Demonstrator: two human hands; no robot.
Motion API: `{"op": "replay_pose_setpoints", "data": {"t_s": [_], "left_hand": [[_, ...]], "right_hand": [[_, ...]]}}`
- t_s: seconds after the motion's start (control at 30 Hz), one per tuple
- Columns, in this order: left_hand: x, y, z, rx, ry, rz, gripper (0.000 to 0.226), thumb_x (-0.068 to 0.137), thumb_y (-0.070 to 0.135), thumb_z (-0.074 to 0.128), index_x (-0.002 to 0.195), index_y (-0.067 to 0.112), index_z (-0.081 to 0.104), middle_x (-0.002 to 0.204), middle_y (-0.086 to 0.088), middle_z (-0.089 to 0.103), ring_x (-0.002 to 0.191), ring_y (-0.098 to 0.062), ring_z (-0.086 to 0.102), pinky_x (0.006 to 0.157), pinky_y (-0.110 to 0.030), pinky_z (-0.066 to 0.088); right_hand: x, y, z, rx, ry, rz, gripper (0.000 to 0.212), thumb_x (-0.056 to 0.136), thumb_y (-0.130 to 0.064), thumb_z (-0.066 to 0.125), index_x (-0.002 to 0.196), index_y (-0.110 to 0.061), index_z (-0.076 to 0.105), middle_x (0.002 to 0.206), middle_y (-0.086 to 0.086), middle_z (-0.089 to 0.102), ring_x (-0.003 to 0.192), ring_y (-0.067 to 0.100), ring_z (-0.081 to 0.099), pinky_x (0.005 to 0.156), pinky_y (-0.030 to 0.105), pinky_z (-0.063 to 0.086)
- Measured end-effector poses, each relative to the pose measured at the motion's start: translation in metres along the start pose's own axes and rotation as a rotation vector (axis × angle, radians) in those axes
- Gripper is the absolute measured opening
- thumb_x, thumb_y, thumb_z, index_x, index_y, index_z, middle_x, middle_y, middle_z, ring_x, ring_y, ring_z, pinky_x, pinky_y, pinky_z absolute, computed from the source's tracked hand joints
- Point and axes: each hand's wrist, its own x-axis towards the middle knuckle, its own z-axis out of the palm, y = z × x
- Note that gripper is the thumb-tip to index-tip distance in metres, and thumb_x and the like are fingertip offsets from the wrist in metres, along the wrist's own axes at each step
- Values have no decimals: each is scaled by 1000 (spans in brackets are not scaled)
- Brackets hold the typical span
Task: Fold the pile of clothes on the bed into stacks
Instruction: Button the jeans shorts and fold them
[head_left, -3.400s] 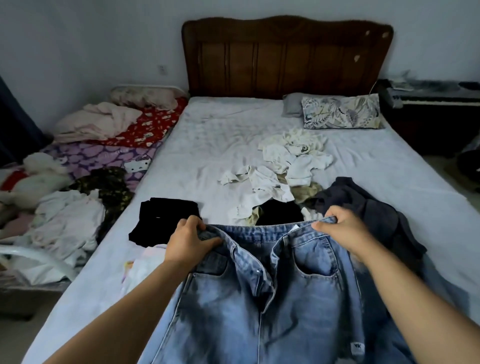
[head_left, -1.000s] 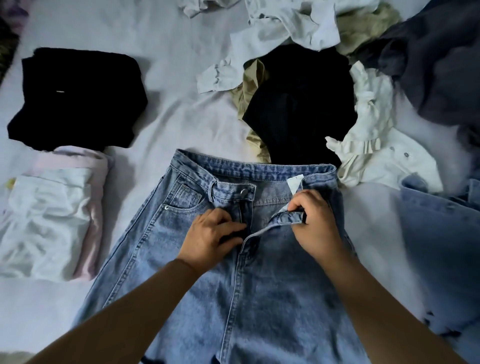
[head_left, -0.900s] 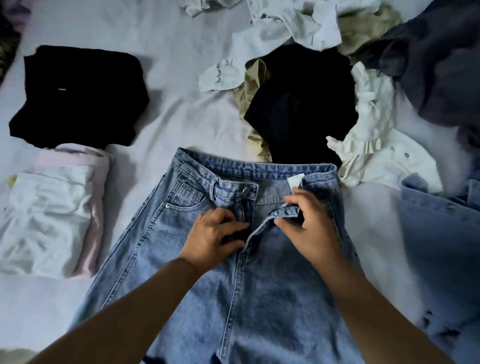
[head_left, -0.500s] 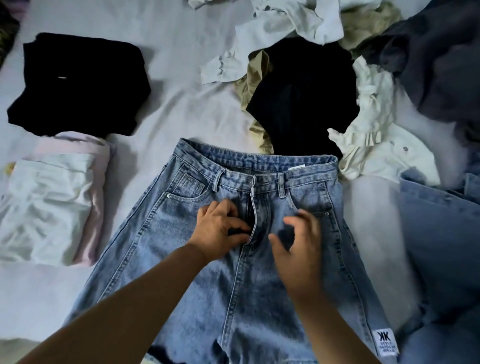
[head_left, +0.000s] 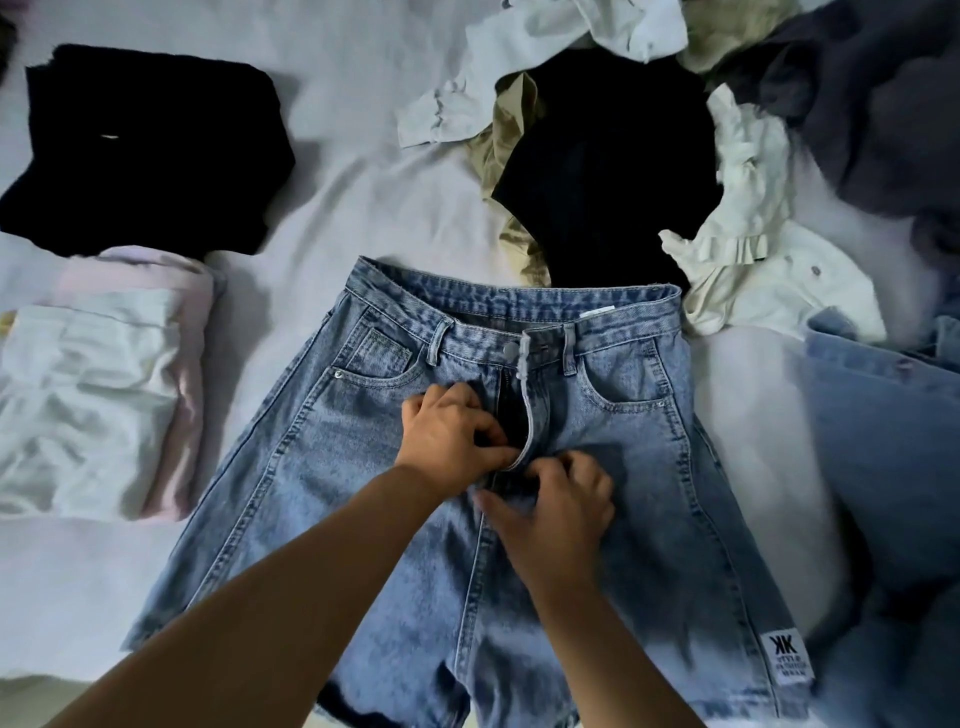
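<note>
Light blue jeans (head_left: 639, 467) lie flat on the white bed sheet (head_left: 363, 182), front up, waistband away from me, fly open. My left hand (head_left: 449, 436) pinches the left edge of the fly. At the bottom of the fly my right hand (head_left: 556, 512) has its fingers curled on the denim. Left of the jeans sits a folded black garment (head_left: 145, 150), with a folded white and pink stack (head_left: 98, 395) below it. Beyond the waistband lies the unfolded pile: a black top (head_left: 602, 171), white garments (head_left: 753, 260) and an olive piece (head_left: 511, 135).
A dark grey garment (head_left: 872, 104) is bunched at the upper right. Another pair of light blue jeans (head_left: 893, 467) lies along the right edge. A white label with black letters (head_left: 785, 653) sits on the right leg of the jeans.
The jeans went from held up by the waistband to flat on the bed. The waistband flap was laid closed, and my right hand moved from it down to the bottom of the fly.
</note>
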Motion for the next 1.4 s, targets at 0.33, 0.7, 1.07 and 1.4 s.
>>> {"op": "replay_pose_setpoints", "data": {"t_s": [0.33,0.7,1.07,1.4], "left_hand": [[3,6,-3,113,-103,-15,18,82,42,59,95,35,71,103,9,45,115,-16,37,98,-34,20],[7,2,-5,125,-175,-5,22,79,47,61,97,39,70,108,11,52,117,-12,38,102,-34,19],[-3,-7,8,151,-108,256,25,85,30,51,88,11,68,96,-7,58,98,-28,54,92,-37,36],[-4,-24,22,-125,-4,277,35,82,34,43,84,12,69,85,-3,59,84,-27,58,81,-27,31]], "right_hand": [[-5,4,16,-20,43,13,52,48,-54,83,80,-20,63,107,8,56,106,23,33,84,46,42],[-6,2,20,-24,80,19,54,55,-67,59,79,-18,62,106,8,56,106,23,34,86,45,38],[-4,-1,20,-19,83,19,50,51,-58,60,82,-18,63,106,7,55,105,23,36,83,45,40],[-2,2,21,-8,142,27,54,58,-63,50,85,-19,65,103,6,58,105,23,37,84,37,23]]}}
